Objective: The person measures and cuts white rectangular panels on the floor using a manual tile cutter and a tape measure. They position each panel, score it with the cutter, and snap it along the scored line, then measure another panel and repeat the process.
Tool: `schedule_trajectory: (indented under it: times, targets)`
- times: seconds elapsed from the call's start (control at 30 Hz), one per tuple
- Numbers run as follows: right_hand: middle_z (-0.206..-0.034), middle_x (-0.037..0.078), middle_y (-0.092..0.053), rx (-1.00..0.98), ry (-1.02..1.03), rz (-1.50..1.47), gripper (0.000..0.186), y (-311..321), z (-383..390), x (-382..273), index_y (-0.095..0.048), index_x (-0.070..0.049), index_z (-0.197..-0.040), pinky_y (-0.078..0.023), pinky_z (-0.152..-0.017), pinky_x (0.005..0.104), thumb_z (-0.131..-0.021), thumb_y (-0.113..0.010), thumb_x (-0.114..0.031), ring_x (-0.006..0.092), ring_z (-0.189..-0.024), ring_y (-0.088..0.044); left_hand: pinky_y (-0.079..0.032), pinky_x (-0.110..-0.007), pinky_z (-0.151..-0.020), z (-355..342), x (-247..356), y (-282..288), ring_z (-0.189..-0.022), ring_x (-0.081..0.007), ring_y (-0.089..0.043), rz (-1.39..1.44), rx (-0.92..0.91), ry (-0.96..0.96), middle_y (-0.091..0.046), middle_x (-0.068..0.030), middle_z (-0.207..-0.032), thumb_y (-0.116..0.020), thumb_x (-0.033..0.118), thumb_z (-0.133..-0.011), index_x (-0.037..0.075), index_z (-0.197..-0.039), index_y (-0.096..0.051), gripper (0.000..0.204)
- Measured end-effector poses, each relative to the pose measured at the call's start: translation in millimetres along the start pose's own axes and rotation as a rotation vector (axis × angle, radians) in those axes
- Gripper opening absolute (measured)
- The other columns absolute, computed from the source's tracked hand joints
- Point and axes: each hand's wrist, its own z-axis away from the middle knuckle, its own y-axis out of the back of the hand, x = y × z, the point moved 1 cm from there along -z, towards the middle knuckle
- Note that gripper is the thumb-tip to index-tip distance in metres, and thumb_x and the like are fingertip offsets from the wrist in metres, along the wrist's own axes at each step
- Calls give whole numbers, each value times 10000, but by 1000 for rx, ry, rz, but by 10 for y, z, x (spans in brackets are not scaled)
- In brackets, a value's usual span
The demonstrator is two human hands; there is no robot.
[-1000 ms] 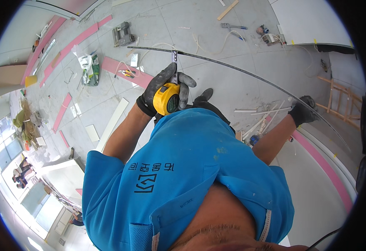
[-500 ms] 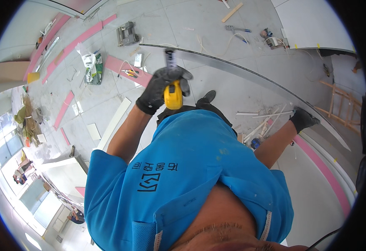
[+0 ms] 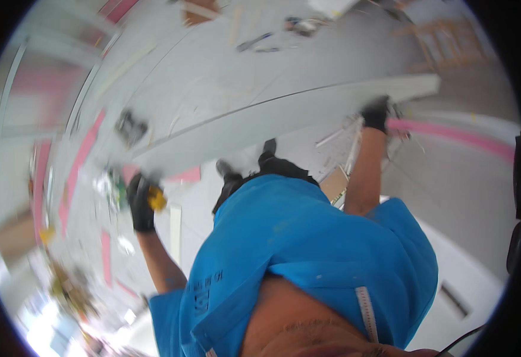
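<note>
A long, narrow pale grey board (image 3: 284, 122) spans across in front of my body, above the floor. My right hand (image 3: 375, 113), in a black glove, grips it near its right end. My left hand (image 3: 140, 202), gloved too and smeared by motion, is closed around a yellow tape measure (image 3: 156, 199). That hand is just below the board's left end; whether its fingers touch the board I cannot tell. No blade shows clearly from the tape measure.
Pink strips (image 3: 82, 160) lie on the tiled floor at left, near a blurred grey tool (image 3: 131, 128) and a green-white bag (image 3: 113, 189). A blue-handled tool (image 3: 253, 41) lies farther off. At far right stands a wooden frame (image 3: 451, 44). Offcuts (image 3: 338, 134) lie below the board.
My left hand has moved left and away from my middle, carrying the tape measure, whose blade stuck out before. The board now lies more squarely across me, and the whole view has turned.
</note>
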Motion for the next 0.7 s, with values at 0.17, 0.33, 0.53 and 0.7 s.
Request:
schedule_trajectory:
  times: [0.17, 0.33, 0.53, 0.7]
  targets:
    - [-997, 67, -660, -23, 494, 1560, 344, 124, -81, -404, -643, -127, -1061, -463, -861, 404, -942, -517, -424, 235, -931, -600, -499, -331, -506, -107, 65, 189, -557, -186, -585, -112, -257, 143, -577, -59, -704, -648, 197, -870, 43, -981, -544, 216]
    - [-816, 48, -623, 138, 1185, 2133, 246, 575, -51, 11, -612, -92, -927, -496, -607, 407, -874, -670, -325, 221, -693, -592, -461, -355, -415, -105, 170, -322, -436, -261, -538, 233, -541, 409, -539, -117, -576, -574, 270, -870, -14, -892, -548, 286]
    - [-758, 17, -614, 314, 1373, 2508, 242, 402, -194, -89, -629, -71, -908, -516, -610, 374, -822, -715, -281, 199, -634, -602, -420, -359, -434, -187, -35, -449, -420, -269, -505, 420, -562, 545, -503, -93, -528, -433, 322, -921, -20, -743, -556, 405]
    - [-632, 103, -611, 344, 1630, 2847, 236, 383, -157, 504, -573, -37, -717, -494, -530, 382, -777, -613, -262, 234, -538, -604, -385, -339, -453, -180, -126, -706, -397, -227, -429, 446, -427, 643, -451, -49, -515, -436, 355, -939, 25, -747, -527, 393]
